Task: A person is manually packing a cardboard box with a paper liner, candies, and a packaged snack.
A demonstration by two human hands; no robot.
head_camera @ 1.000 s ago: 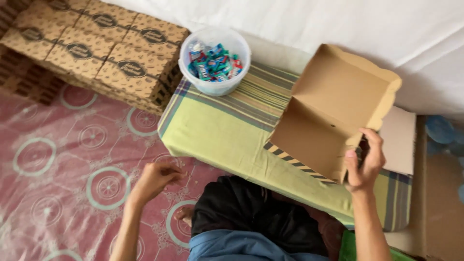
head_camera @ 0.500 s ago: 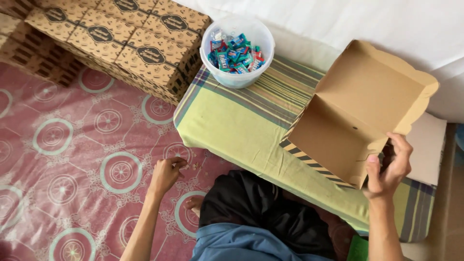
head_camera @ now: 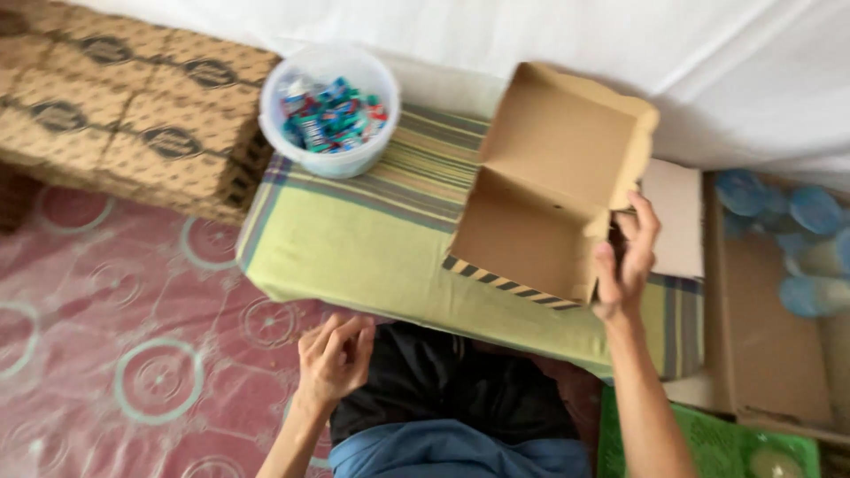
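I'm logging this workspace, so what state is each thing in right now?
Cardboard box: open, empty, lid up.
Right hand: gripping the box's side wall.
Left hand: empty, fingers curled, off the table.
White tub: uncovered, full of colourful packets.
Flat boxes: folded, stacked.

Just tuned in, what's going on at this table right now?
A person sits at a low table covered with a green striped cloth. Their right hand grips the side wall of an open, empty cardboard box standing on the cloth. The left hand hangs free above the lap, holding nothing. A white tub of small colourful packets sits at the table's far corner, beside stacked flat cartons.
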